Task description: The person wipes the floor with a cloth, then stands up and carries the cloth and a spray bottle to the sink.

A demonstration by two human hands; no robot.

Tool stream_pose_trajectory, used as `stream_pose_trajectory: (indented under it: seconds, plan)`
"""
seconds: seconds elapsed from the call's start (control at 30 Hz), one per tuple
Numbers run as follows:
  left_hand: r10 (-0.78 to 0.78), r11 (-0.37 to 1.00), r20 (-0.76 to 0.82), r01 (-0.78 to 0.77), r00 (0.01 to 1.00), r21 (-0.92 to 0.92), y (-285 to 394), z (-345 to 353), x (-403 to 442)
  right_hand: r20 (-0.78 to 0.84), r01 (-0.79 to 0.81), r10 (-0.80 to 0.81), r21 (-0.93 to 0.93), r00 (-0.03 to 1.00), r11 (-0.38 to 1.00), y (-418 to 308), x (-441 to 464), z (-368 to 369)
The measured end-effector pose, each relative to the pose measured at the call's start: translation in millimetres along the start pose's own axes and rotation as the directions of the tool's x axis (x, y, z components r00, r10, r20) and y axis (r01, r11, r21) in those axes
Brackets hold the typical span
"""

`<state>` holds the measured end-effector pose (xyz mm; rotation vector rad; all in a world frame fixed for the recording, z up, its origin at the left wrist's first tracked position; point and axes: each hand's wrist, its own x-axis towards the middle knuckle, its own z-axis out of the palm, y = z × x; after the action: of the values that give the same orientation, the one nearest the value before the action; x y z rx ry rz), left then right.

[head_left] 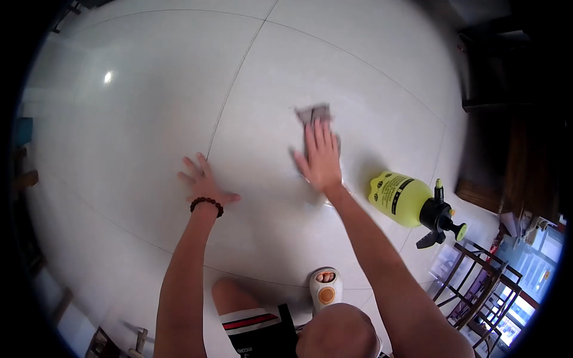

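Observation:
My right hand [323, 156] lies flat on a grey-brown rag [316, 113], its fingers stretched out and pressing the rag to the tiled floor [250, 107]. Most of the rag is hidden under the palm and fingers, and its far end sticks out past the fingertips. To the left, my left hand [206, 182] is spread on the floor with nothing in it, a dark bead bracelet [207, 205] around its wrist. Right of my right hand stands or lies a yellow-green pump spray bottle [399, 198] with a black pump head [439, 218].
My foot in a white slipper [326, 293] is below, between my arms. Dark wooden furniture [507, 161] lines the right side. A metal-framed rack or stool [480, 286] stands at lower right. Wooden legs show along the left edge.

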<state>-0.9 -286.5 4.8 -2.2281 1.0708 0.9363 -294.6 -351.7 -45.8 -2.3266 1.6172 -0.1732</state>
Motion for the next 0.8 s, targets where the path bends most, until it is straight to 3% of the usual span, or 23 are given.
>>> stream_pose_trajectory:
  seconds: [0.17,0.27,0.33,0.4,0.47,0.57,0.7,0.8]
  plan:
    - [-0.007,1.000,0.016,0.007,1.000,-0.023,4,2,7,0.430,0.152,-0.163,0.059,0.888,0.987,-41,-217,3]
    - [0.001,1.000,0.086,-0.002,0.996,0.008,8,-4,5,0.498,0.203,-0.224,0.097,0.838,0.974,-22,-212,-1]
    - [-0.031,0.987,0.089,0.016,0.996,0.162,15,-4,9,0.254,0.045,-0.040,-0.016,0.966,0.999,1,-128,-5]
    - [-0.046,0.973,0.085,0.025,0.995,0.231,16,1,13,0.008,-0.044,0.044,-0.012,0.999,0.999,22,-56,-8]
    - [-0.046,0.969,0.079,0.025,0.996,0.245,19,4,11,-0.046,-0.122,0.121,-0.008,0.992,0.993,24,-20,-3]
    - [-0.070,0.977,0.060,0.056,0.996,0.205,18,0,7,0.045,-0.098,0.098,-0.014,0.994,0.995,5,-54,-5]
    - [-0.076,0.994,0.017,0.074,0.997,0.083,18,4,2,0.387,-0.045,0.044,-0.008,0.921,0.999,-34,-202,-8]
    - [-0.053,0.996,0.042,0.050,0.998,0.070,13,3,9,0.380,0.030,-0.055,0.071,0.923,0.997,-26,-235,-6]
